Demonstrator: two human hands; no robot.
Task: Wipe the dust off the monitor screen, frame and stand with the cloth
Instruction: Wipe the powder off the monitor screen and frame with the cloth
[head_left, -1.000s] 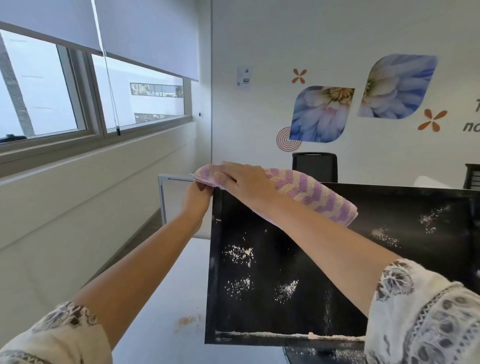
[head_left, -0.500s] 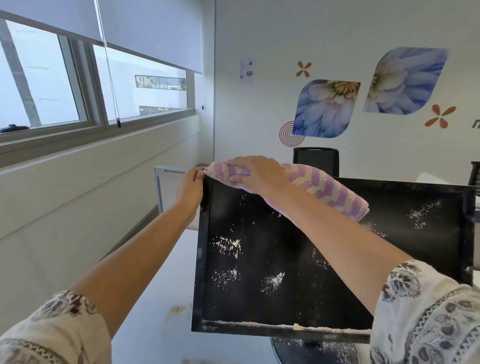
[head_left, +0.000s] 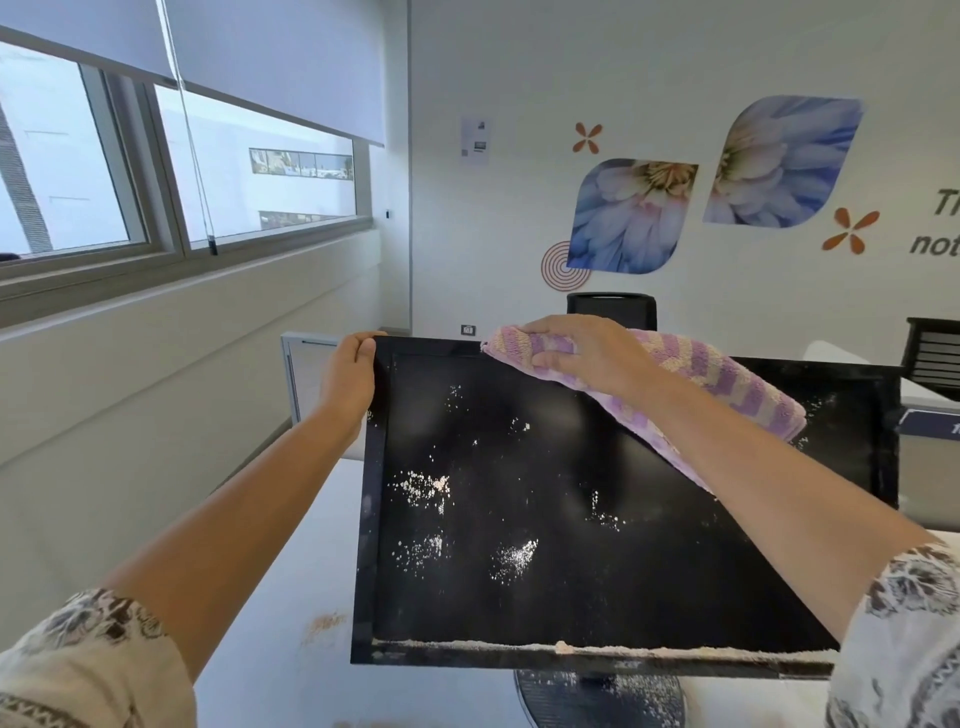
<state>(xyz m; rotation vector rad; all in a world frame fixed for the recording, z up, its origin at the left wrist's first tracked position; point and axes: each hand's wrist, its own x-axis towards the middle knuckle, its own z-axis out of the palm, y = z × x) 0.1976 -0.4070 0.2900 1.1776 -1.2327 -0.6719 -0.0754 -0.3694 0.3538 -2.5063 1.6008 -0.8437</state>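
**Cloth on top edge of dusty monitor**

Monitor (head_left: 597, 519) fills centre and lower right of view, standing on a white desk (head_left: 270, 649). Screen black and off. White dust in patches: at 9 o'clock of screen centre, two more clumps at 7 and 6 o'clock, a thin scatter toward 12 o'clock, specks at 3 o'clock by the right frame edge. A line of dust lies along the bottom frame lip (head_left: 571, 648), thickest near its middle. Round stand base (head_left: 597, 699) visible under the bottom edge at 6 o'clock, also speckled.

Left hand (head_left: 349, 382) at the monitor's 10 o'clock corner. Thumb hooks over the front of the frame, fingers go behind; it grips the upper left corner edge.

Right hand (head_left: 587, 353) at 12 o'clock on the top frame, palm down on the cloth (head_left: 691, 379). Fingers lie over the cloth's left end, thumb tucked under its front fold, so the hand holds it pressed on the top edge. Cloth is pink and purple zigzag, folded thick; its length trails toward 3 o'clock under the forearm and drapes down over the upper right of the screen.

Both forearms bare, patterned sleeves (head_left: 904, 639) at the elbows.

Brownish smear on desk (head_left: 323, 622) at 8 o'clock of the monitor. Black chair (head_left: 613, 309) behind, against a wall with flower decals (head_left: 631, 215). Window (head_left: 182, 171) with roller blinds at far left.
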